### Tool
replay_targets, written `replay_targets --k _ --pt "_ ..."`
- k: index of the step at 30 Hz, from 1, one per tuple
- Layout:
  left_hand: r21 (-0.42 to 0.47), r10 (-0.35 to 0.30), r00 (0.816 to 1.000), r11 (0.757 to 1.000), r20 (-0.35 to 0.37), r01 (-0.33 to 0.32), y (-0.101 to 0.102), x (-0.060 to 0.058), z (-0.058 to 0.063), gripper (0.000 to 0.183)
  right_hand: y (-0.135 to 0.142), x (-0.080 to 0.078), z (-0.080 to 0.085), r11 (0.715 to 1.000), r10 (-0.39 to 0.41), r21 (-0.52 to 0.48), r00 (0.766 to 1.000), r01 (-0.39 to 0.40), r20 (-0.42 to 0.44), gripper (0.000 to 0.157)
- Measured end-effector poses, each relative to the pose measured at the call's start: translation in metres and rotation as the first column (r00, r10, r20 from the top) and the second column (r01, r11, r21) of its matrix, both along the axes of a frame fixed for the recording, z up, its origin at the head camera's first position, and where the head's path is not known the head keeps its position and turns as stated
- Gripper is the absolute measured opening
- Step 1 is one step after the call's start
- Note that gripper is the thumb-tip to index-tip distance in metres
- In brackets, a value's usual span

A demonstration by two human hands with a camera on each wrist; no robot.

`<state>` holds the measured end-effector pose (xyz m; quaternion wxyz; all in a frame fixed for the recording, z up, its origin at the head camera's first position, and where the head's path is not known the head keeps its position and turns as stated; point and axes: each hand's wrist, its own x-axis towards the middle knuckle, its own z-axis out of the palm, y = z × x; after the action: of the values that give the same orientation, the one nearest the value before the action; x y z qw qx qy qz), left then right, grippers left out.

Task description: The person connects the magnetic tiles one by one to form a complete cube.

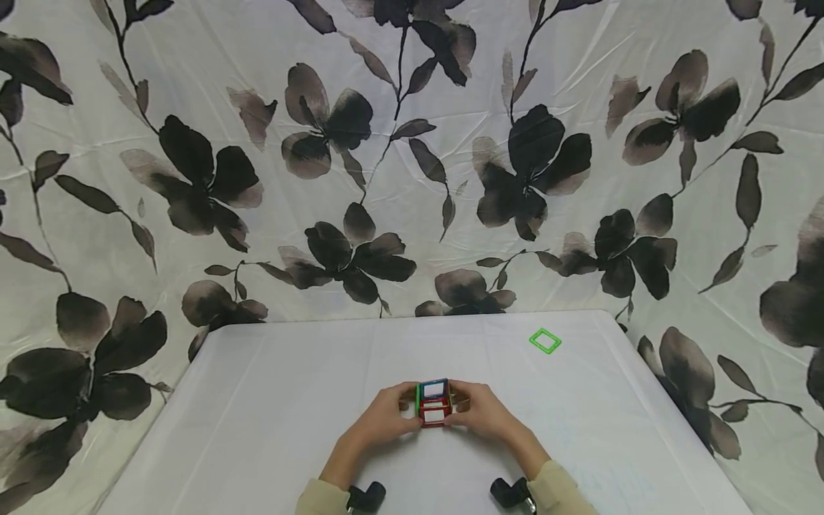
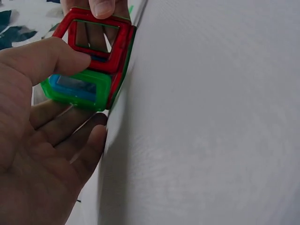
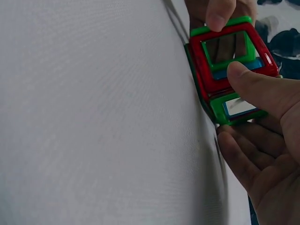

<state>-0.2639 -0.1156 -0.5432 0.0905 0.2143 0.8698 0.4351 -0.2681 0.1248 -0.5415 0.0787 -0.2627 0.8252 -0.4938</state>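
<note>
A small box-like build of magnetic tiles point(image 1: 433, 425), with red, green and blue frames, is held low over the white table, between both hands. My left hand point(image 1: 384, 417) grips its left side; the thumb presses on a red tile point(image 2: 121, 47) and the other fingers lie behind a green tile point(image 2: 104, 91). From the opposite side my right hand point(image 1: 487, 411) holds the build, its thumb on the red face and its fingers behind. The lower edge of the build seems to meet the table, and its far side is hidden.
A single green square tile point(image 1: 539, 347) lies flat near the table's back right corner. The white table point(image 1: 290, 386) ends at a floral cloth point(image 1: 412, 193) hanging behind it. Black wrist cameras point(image 1: 367, 496) sit at both sleeves.
</note>
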Motion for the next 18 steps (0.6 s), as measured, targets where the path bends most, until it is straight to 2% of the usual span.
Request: replay_targets --k 6,9,11,14,16,18 --pt "0.005 -0.009 0.999 1.0 0.044 0.009 -0.004 -0.003 -0.003 0.07 0.0 0.004 -0.002 0.999 -0.047 0.0 0.999 0.047 0.026 0.075" --pt "0.012 -0.006 0.999 1.0 0.042 0.006 -0.005 -0.004 -0.005 0.07 0.0 0.009 0.0 0.997 -0.063 -0.035 0.998 0.063 -0.013 0.071" --pt "0.006 -0.006 0.999 1.0 0.035 0.006 -0.005 -0.004 -0.005 0.07 -0.001 0.011 0.002 0.996 -0.05 -0.075 0.997 0.046 -0.054 0.061" --pt "-0.002 -0.004 0.999 1.0 0.035 0.004 -0.005 -0.005 -0.004 0.071 -0.002 0.014 0.006 0.994 -0.004 -0.106 0.994 -0.007 -0.107 0.037" --pt "-0.004 -0.004 0.999 1.0 0.037 0.004 -0.005 -0.005 -0.004 0.071 -0.002 0.015 0.008 0.995 0.013 -0.093 0.992 -0.024 -0.125 0.021" --pt "0.003 -0.007 0.999 1.0 0.043 0.007 -0.006 -0.005 -0.003 0.071 -0.003 0.015 0.009 0.998 0.011 -0.06 0.99 -0.02 -0.141 0.012"
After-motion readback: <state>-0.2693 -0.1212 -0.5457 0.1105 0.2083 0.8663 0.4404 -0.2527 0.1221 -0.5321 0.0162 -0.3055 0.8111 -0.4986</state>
